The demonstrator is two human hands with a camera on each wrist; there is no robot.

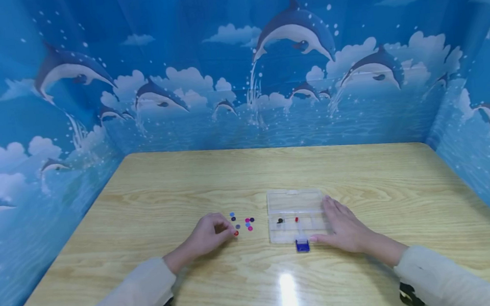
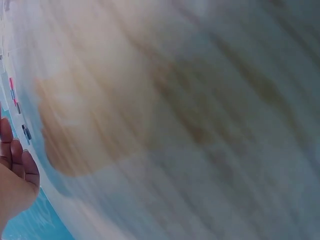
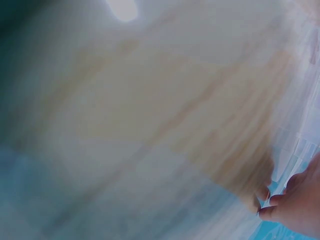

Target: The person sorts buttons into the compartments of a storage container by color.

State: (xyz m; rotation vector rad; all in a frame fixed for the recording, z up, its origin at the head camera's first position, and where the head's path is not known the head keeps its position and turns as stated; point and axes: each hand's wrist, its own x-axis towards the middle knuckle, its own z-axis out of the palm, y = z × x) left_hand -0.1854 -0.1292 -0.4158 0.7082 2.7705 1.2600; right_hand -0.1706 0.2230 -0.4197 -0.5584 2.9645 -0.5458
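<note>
At the edge of a loose group of small round discs [image 1: 248, 224], coloured pink, blue and dark, is my left hand [image 1: 210, 232]. Its thumb and forefinger pinch a small red disc [image 1: 236, 233] close over the table. To the right lies a clear plastic compartment box [image 1: 294, 200] with a blue piece [image 1: 302, 246] at its front edge. Inside it sit a dark bit [image 1: 280, 220] and a red bit [image 1: 296, 219]. My right hand [image 1: 345, 227] rests against the box's right side, fingers extended along it, thumb by the front edge near the blue piece.
The wood-grain table [image 1: 177, 189] stretches around the box and discs. A blue curtain [image 1: 219, 67] printed with dolphins and clouds closes off the back and both sides. Glare [image 1: 290, 296] shines on the tabletop in front of the box.
</note>
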